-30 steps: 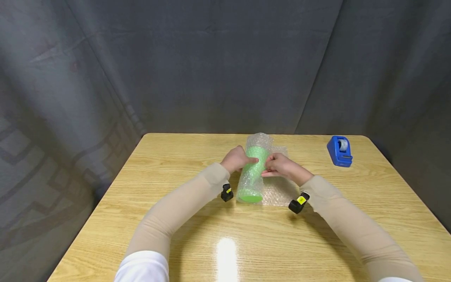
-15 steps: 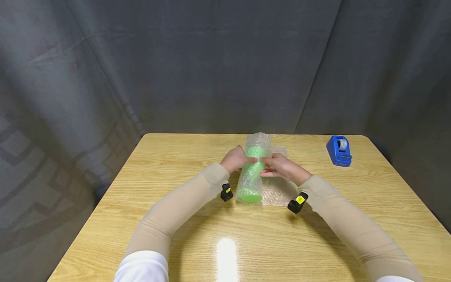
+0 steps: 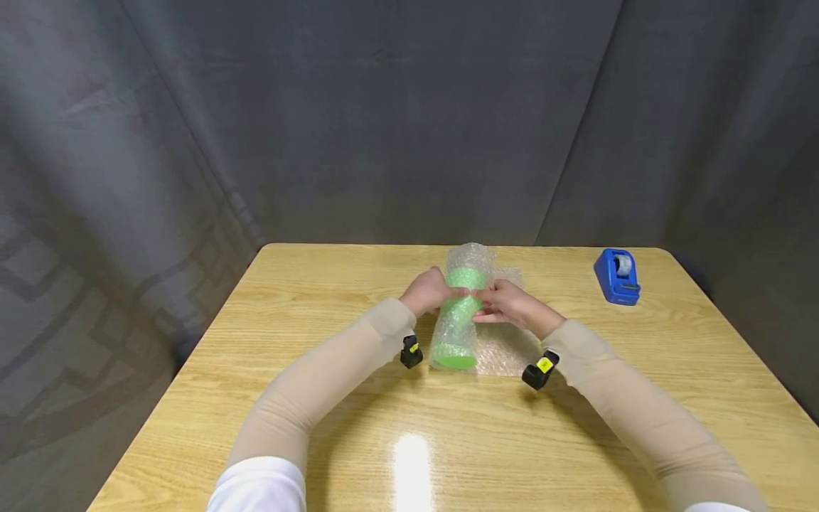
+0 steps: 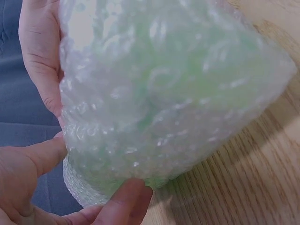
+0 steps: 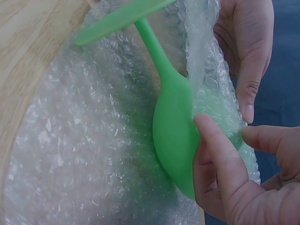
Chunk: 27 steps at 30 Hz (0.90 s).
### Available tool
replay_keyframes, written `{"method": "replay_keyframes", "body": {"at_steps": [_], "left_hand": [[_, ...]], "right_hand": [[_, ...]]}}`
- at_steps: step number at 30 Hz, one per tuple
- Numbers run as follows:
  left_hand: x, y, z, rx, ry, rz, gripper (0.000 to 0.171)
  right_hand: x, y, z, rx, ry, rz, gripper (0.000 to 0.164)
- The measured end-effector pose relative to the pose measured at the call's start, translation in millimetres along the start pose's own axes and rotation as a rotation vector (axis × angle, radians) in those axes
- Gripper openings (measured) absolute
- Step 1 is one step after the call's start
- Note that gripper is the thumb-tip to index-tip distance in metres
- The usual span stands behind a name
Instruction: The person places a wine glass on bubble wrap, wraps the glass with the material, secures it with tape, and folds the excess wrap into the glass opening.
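A green wine glass [image 5: 173, 131] lies on its side in a loose roll of bubble wrap [image 3: 456, 320], its round foot towards me. In the right wrist view the stem, foot and part of the bowl show through the open side of the wrap. My left hand [image 3: 427, 291] grips the roll from the left, thumb on top and fingers round its side. My right hand [image 3: 512, 304] pinches the edge of the wrap from the right, thumb outside and fingers inside against the bowl. The two thumb tips nearly meet on top.
A flat part of the bubble wrap extends right of the roll on the wooden table [image 3: 358, 427]. A blue tape dispenser [image 3: 617, 277] with a roll of clear tape stands at the back right. A dark grey curtain [image 3: 397, 128] hangs behind the table.
My right thumb has moved a little left over the top of the roll, close to the left thumb. The left hand and the glass stay in place.
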<state>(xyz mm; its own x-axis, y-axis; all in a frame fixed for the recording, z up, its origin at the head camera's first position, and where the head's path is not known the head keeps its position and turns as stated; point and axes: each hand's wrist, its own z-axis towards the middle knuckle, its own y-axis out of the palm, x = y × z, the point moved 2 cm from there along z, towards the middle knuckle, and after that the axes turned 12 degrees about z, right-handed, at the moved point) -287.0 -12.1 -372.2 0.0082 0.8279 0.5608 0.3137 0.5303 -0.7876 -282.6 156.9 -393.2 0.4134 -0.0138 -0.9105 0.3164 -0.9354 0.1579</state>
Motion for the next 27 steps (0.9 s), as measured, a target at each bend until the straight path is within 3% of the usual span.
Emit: {"method": "replay_keyframes", "body": {"at_steps": [3,9,12,15,22,27], "left_hand": [[-1.9,0.3,1.3,-0.021,-0.002,-0.080,0.043],[-13.7,-1.4,8.7,-0.126,-0.094,-0.436,0.034],[-21.3,-1.0,13.8,-0.168,-0.147,-0.525,0.044],[-25.4,0.1,16.7,-0.199,-0.169,-0.543,0.051],[-27.2,0.3,19.7,-0.241,-0.175,-0.472,0.026],[-26.1,1.4,19.7,-0.276,-0.157,-0.428,0.030]], "right_hand": [[0.4,0.0,-0.5,-0.001,-0.006,-0.001,0.017],[1.4,-1.4,0.9,0.001,-0.015,-0.004,0.018],[2.0,-1.6,1.3,-0.001,-0.015,-0.003,0.017],[2.4,-1.2,1.1,-0.001,-0.014,-0.004,0.017],[1.7,-0.6,-0.5,-0.005,-0.016,-0.016,0.016],[1.3,-0.1,-1.1,0.002,-0.017,-0.015,0.017]]}}
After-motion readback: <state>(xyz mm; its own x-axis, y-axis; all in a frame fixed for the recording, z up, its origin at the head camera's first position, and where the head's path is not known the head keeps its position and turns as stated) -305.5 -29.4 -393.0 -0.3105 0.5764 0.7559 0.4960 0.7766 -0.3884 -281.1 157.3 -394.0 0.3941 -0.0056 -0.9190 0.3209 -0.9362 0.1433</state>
